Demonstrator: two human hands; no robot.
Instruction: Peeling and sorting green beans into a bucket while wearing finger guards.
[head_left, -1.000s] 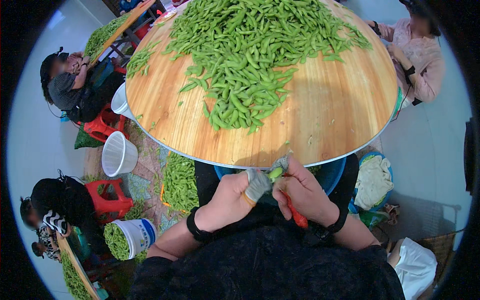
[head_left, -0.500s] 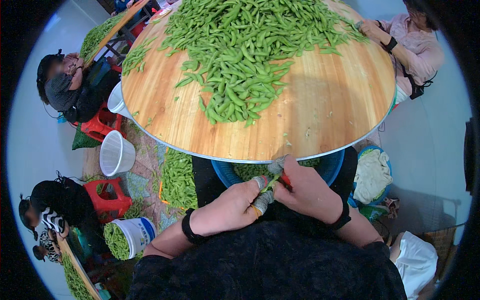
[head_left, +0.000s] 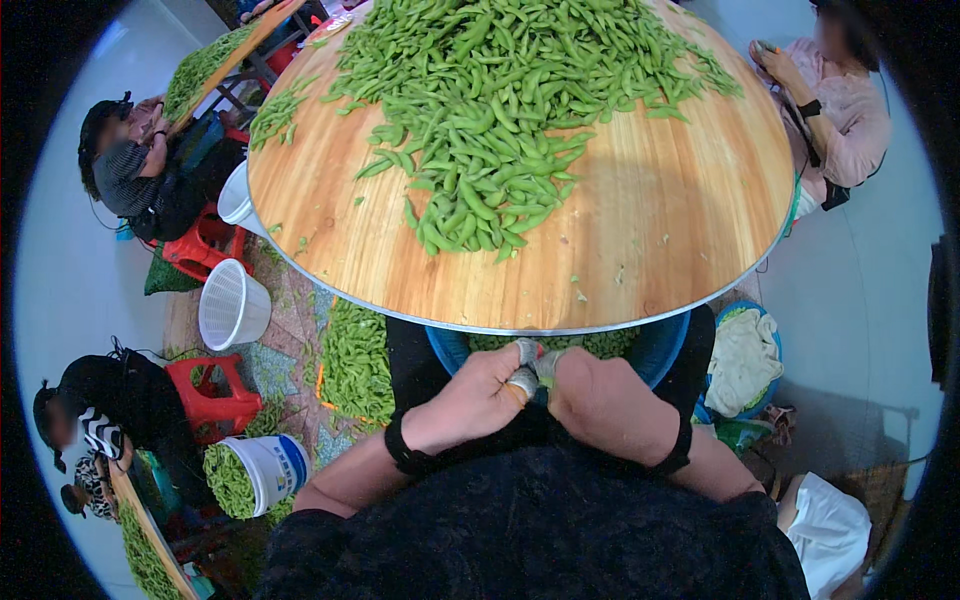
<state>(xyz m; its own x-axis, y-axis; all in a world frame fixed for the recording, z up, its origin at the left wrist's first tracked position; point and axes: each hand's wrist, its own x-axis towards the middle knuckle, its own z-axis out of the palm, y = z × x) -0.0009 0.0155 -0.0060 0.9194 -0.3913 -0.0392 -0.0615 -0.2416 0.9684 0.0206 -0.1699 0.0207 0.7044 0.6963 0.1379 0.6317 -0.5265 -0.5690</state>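
Note:
My left hand [head_left: 470, 395] and my right hand [head_left: 610, 402] meet at the fingertips below the front edge of the table, over a blue basin [head_left: 668, 352] of shelled green beans [head_left: 610, 344]. Grey covers wrap the fingertips, with a yellow band on one left finger. Both hands are closed in a pinch. A bit of green edamame pod [head_left: 547, 364] shows at the right fingers; whatever the left fingers grip is hidden. Beyond them, a large heap of edamame pods [head_left: 500, 110] lies on the round wooden table [head_left: 660, 230].
At left are a white basket [head_left: 234, 306], a red stool [head_left: 212, 396], a white bucket of pods [head_left: 276, 474] and pods on the floor [head_left: 357, 360]. A cloth-topped blue tub [head_left: 744, 360] stands right. Co-workers sit left, with one person [head_left: 835, 120] across at far right.
The pod between my hands is now mostly hidden, and the red piece by my right hand is out of sight. My right hand has turned over. The person at right has lifted their hands off the table.

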